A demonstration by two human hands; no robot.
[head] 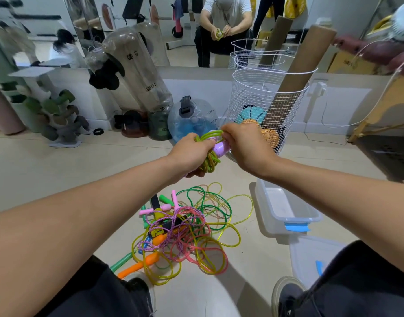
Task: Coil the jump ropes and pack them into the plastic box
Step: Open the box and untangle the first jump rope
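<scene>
My left hand [191,154] grips a coiled yellow-green jump rope [211,160] with lilac handles [221,148], held up in front of me. My right hand [244,143] pinches the top loops of that same coil beside the lilac handle. Below, on the floor between my knees, lies a tangled pile of jump ropes [187,229] in green, yellow, pink and purple, with pink, green and orange handles. The clear plastic box [285,211] with a blue latch stands open on the floor to the right of the pile.
The box's lid [310,255] lies on the floor near my right knee. A white wire basket [265,106] with balls and cardboard tubes stands just behind my hands. A blue water weight [191,120], dumbbells and a mirror line the far wall.
</scene>
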